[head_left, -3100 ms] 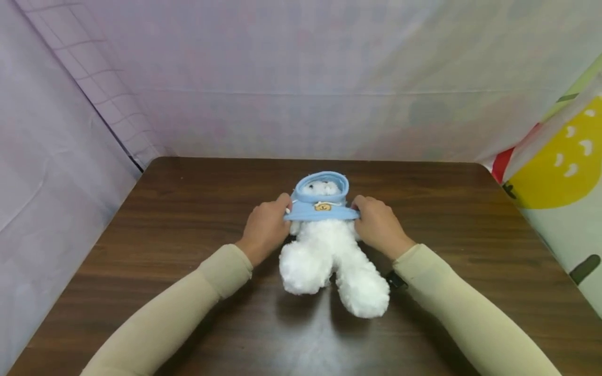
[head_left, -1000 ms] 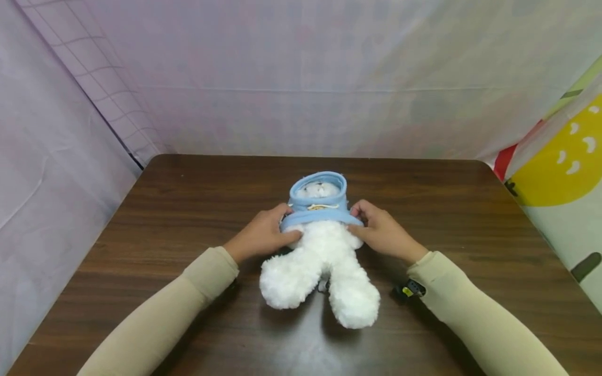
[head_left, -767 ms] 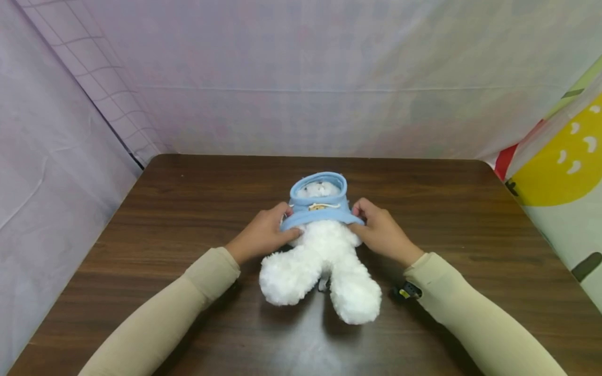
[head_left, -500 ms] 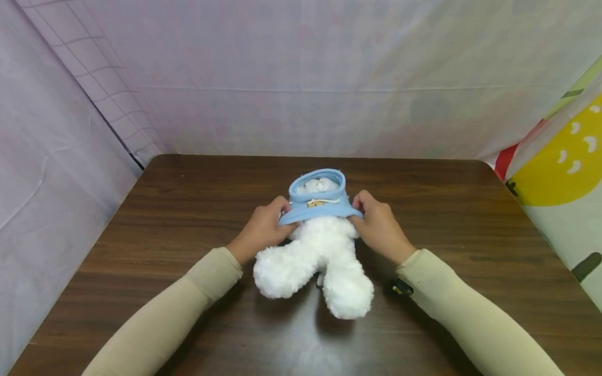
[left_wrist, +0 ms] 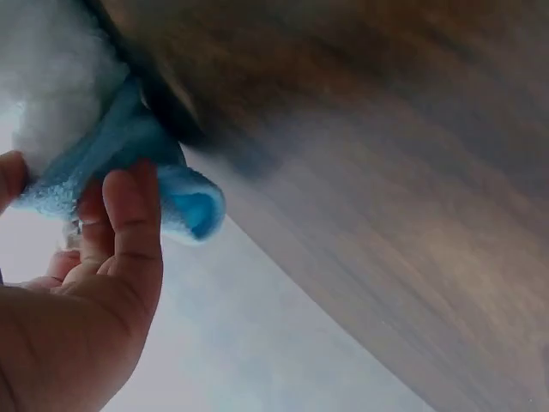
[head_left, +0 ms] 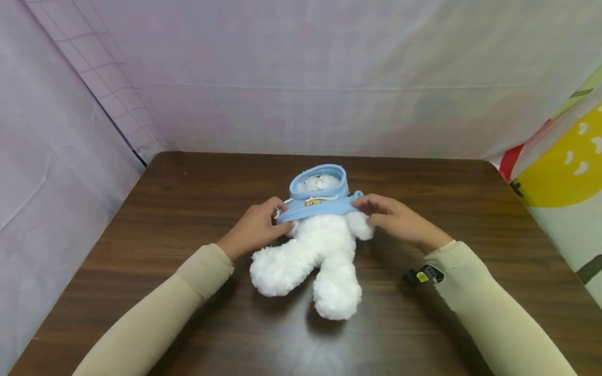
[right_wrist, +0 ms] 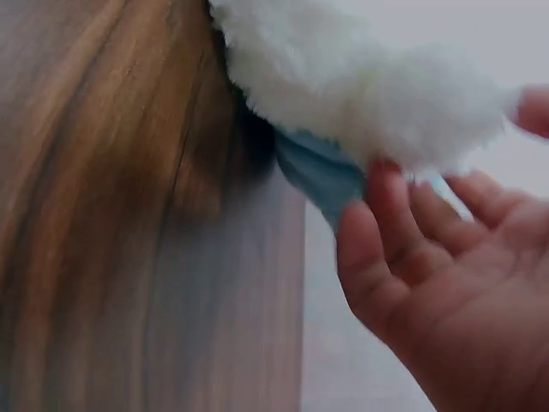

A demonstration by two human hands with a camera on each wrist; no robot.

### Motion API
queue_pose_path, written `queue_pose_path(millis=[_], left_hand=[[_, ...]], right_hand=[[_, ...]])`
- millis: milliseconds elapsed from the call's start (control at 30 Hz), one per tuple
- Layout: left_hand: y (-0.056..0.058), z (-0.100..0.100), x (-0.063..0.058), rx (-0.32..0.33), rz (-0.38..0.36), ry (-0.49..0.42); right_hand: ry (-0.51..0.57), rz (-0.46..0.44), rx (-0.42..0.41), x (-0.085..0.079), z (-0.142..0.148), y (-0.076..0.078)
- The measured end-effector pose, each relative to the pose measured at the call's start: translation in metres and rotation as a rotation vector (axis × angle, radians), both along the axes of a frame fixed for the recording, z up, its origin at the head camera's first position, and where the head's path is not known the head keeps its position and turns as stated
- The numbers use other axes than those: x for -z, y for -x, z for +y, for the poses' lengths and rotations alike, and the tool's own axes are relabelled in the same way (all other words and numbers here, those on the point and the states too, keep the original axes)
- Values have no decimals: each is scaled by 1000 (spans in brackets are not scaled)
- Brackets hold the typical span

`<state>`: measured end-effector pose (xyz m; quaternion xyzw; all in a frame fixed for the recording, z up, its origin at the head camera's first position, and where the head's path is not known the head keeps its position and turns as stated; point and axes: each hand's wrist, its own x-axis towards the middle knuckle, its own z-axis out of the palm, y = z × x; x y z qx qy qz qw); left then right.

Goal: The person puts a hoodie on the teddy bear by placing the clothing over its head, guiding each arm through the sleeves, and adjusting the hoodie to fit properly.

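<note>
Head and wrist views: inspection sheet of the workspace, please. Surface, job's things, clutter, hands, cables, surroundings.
Surface: dark wood-grain table, glossy highlight near the front.
Job's things: white plush toy lying with legs toward the person; light-blue drawstring sweater around its upper part, face partly visible through the collar.
Clutter: nothing seen.
Hands: left hand grips the sweater's edge; right hand touches the sweater beside the toy's arm, grip unclear.
Cables: nothing seen.
Surroundings: pale fabric behind, yellow-printed fabric at right.

Right grip [right_wrist: 455, 279] at white plush [right_wrist: 343, 81]
</note>
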<state>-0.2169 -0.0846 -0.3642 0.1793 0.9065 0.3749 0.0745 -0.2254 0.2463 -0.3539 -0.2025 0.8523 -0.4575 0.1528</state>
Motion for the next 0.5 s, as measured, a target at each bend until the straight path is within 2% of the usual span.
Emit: queue_pose_path(millis=[100,200,300,400,500], left_hand=[[1,0,-1,-22,-16,13],[0,1,-1,-26,11,18],[-1,2,-2,-5,52,11],[-2,4,-3,14,86,-12],[-3,5,-5,27,109,-25]], right_hand=[[20,-79,-92,2,6,0],[-15,-88,-132,4,5,-2],[-105,-4,-130,7,0,-5],[-187,147,-104,10,-9,-7],[-208,269,-50,15,-15,-8]])
